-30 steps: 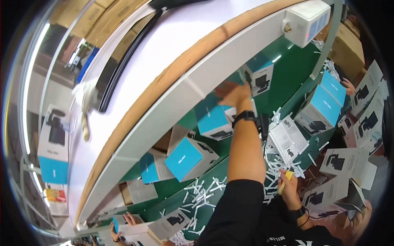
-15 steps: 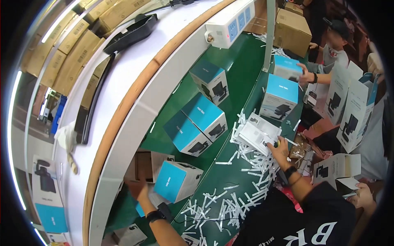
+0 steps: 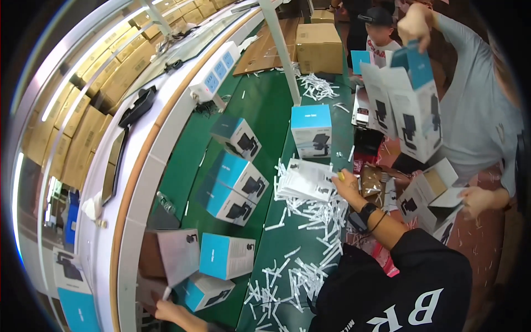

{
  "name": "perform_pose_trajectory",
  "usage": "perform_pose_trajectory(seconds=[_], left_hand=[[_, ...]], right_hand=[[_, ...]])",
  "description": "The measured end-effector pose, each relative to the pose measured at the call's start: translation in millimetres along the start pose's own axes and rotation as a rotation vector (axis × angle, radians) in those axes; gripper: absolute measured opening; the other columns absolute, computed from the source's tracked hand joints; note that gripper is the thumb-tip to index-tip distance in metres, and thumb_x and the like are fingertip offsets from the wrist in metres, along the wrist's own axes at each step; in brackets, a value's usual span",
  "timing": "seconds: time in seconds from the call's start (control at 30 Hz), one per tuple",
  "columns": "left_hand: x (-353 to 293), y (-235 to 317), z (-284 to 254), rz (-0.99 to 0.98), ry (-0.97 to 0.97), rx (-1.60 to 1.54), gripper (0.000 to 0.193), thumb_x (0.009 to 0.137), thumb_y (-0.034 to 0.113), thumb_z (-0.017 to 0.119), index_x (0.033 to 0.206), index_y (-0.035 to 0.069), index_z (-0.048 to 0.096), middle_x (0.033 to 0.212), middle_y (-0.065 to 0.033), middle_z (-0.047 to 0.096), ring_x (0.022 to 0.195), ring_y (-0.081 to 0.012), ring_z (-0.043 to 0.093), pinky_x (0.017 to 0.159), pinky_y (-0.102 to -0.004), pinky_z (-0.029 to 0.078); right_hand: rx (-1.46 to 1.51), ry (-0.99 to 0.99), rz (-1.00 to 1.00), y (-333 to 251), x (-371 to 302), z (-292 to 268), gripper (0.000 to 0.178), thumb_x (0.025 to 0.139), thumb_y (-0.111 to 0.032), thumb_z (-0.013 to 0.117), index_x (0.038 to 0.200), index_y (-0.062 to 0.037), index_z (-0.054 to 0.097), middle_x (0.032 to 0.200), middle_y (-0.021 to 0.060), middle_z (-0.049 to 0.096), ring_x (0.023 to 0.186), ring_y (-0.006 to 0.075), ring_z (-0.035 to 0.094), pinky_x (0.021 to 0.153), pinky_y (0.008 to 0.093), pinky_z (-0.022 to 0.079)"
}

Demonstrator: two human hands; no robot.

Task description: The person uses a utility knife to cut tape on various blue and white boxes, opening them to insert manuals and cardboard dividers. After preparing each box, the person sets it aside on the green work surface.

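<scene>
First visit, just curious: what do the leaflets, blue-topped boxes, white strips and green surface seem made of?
Leaflets: probably paper; thin, white printed sheets in a stack.
Boxes: likely smooth-coated cardboard; crisp edges and printed faces.
Strips: paper or thin plastic, narrow and flat; I can't tell which.
Green surface: perhaps plastic or rubber; smooth, with a faint sheen.

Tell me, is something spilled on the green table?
Yes, it looks that way: loose white strips are scattered across the green table, with many tangled beside the stack of white papers. They look odd because they point every which way, like litter.
</scene>
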State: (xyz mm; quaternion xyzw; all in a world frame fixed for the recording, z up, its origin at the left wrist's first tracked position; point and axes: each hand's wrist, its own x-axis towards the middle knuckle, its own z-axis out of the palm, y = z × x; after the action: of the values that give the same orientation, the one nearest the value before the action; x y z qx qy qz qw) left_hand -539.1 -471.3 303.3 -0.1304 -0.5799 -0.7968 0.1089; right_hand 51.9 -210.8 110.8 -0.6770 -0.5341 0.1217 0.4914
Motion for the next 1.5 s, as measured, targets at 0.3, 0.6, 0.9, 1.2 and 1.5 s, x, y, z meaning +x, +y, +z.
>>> perform_pose_trajectory(seconds=[0.3, 0.6, 0.9, 1.2, 1.5], left_hand=[[-174, 136, -166, 0.008, 0.17, -0.125, 0.051, 0.092, 0.008, 0.069, 0.136, -0.013, 0.052, 0.124, -0.0225, 0.064, 0.105, -0.0276, 0.064, 0.092, -0.0402, 0.051], [-266, 82, -224, -0.226, 0.057, -0.045, 0.043, 0.097, 0.007, 0.063, 0.133, -0.011, 0.051, 0.119, -0.0179, 0.065, 0.099, -0.0233, 0.064, 0.089, -0.0344, 0.051], [-318, 71, -260, -0.361, -0.056, 0.065, 0.034, 0.099, 0.007, 0.061, 0.129, -0.008, 0.055, 0.114, -0.0121, 0.066, 0.097, -0.0168, 0.062, 0.088, -0.0308, 0.051], [-328, 76, -304, -0.384, -0.091, 0.187, 0.034, 0.099, 0.01, 0.062, 0.128, -0.007, 0.054, 0.117, -0.0117, 0.065, 0.099, -0.0167, 0.063, 0.088, -0.0309, 0.051], [-337, 87, -315, -0.403, -0.257, 0.054, 0.037, 0.097, 0.003, 0.061, 0.131, -0.007, 0.051, 0.121, -0.0146, 0.064, 0.104, -0.0196, 0.064, 0.093, -0.0325, 0.052]], right_hand=[[0.752, -0.244, -0.093, -155, -148, -100, 0.013, 0.092, -0.007, 0.071, 0.103, -0.0053, 0.063, 0.084, -0.0043, 0.061, 0.073, 0.0039, 0.056, 0.066, 0.022, 0.046], [0.932, -0.345, 0.148, -160, -178, -105, 0.022, 0.092, -0.005, 0.068, 0.114, -0.0013, 0.065, 0.095, 0.0007, 0.065, 0.079, 0.0062, 0.059, 0.071, 0.0219, 0.047], [0.623, -0.621, -0.642, -242, -224, -183, 0.021, 0.082, -0.002, 0.071, 0.103, -0.0003, 0.068, 0.089, 0.0079, 0.067, 0.077, 0.0132, 0.065, 0.069, 0.0298, 0.051], [0.661, -0.994, -1.151, -319, -262, -210, 0.029, 0.072, 0.003, 0.075, 0.101, -0.0014, 0.069, 0.069, 0.007, 0.063, 0.054, 0.0218, 0.062, 0.048, 0.0307, 0.047], [0.353, -1.28, -1.283, -312, -334, -158, 0.027, 0.081, -0.003, 0.074, 0.107, -0.0067, 0.072, 0.07, 0.0069, 0.065, 0.054, 0.0227, 0.063, 0.049, 0.0311, 0.049]])
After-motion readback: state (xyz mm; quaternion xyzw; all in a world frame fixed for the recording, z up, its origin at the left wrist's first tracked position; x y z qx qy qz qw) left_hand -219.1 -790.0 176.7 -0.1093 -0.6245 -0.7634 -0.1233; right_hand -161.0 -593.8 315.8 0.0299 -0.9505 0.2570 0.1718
